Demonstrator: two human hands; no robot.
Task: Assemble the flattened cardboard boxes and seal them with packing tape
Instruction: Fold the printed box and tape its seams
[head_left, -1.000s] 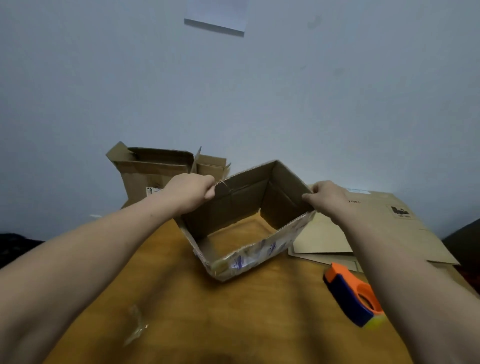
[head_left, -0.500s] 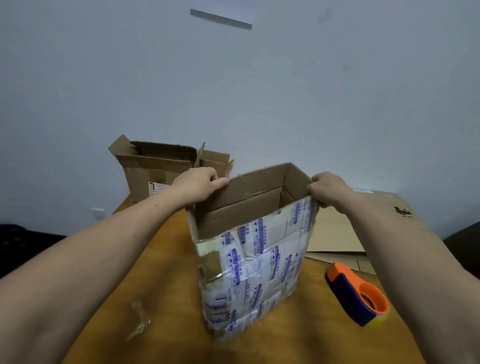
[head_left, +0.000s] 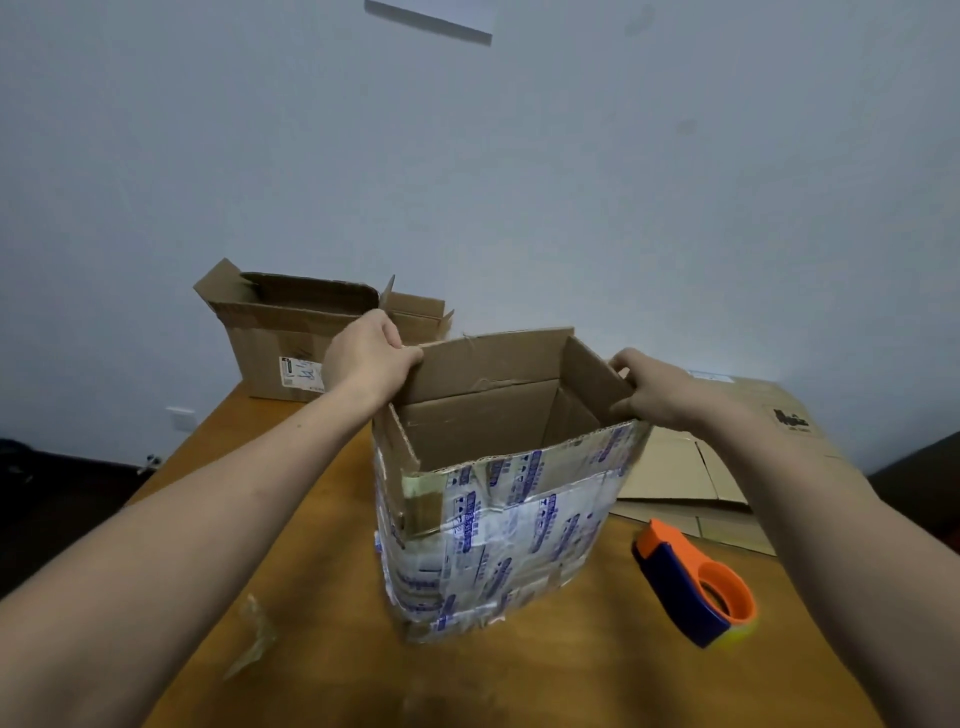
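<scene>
A pale wall (head_left: 571, 182) and wooden table (head_left: 322, 649) are recorded. At frame centre an upright, open-topped cardboard box (head_left: 498, 519), wrapped in printed tape, is gripped at its left top edge by the left hand (head_left: 369, 358) and at its right flap by the right hand (head_left: 654, 389). A tape dispenser (head_left: 696, 587) lies at lower right, flattened cardboard (head_left: 691, 478) behind it; a second open box (head_left: 291, 332) stands at centre left.

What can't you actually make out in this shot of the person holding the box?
All in the head view:
1. Bottom of the taped box: hidden by its near wall.
2. Fingertips of the left hand: behind the box's rim.
3. Writing on the label of the far box: too small.
4. Paper on the wall: cut by the top edge.
</scene>
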